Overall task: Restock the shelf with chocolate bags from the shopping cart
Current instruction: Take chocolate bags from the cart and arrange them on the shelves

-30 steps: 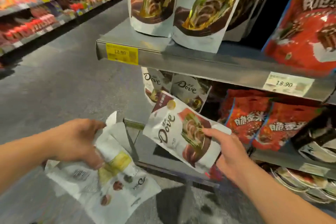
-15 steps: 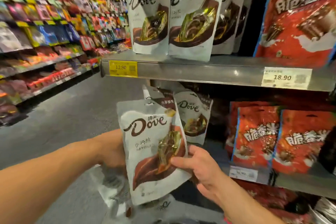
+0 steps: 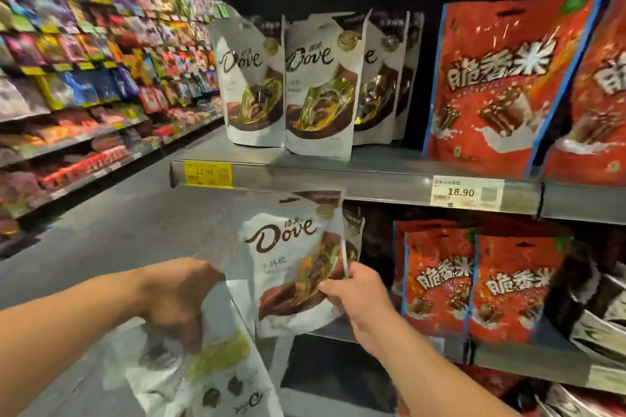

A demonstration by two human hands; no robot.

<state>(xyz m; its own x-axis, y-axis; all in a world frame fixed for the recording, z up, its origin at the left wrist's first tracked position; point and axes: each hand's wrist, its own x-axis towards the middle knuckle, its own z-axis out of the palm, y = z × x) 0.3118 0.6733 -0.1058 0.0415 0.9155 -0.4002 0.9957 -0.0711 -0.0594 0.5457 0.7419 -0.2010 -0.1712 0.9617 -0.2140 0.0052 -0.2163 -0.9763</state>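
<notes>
My right hand (image 3: 359,301) pinches the lower right edge of a white Dove chocolate bag (image 3: 288,257), which stands upright just below the grey shelf edge (image 3: 338,179). Lower left, my left hand (image 3: 179,298) grips the top of a second white Dove bag (image 3: 200,366) that hangs upside down. Several matching Dove bags (image 3: 318,91) stand in a row on the shelf above the yellow 12.80 tag (image 3: 208,173). The shopping cart is out of view.
Red chocolate bags (image 3: 498,85) fill the shelf's right side above a white 18.90 tag (image 3: 467,191), with more red bags (image 3: 474,281) one shelf lower. Across the grey aisle floor (image 3: 118,230), a long shelf of colourful sweets (image 3: 84,61) runs along the left.
My right hand turned the Dove bag upright and lifted it towards the upper shelf. My view rose with it, and my left hand came up with the second bag.
</notes>
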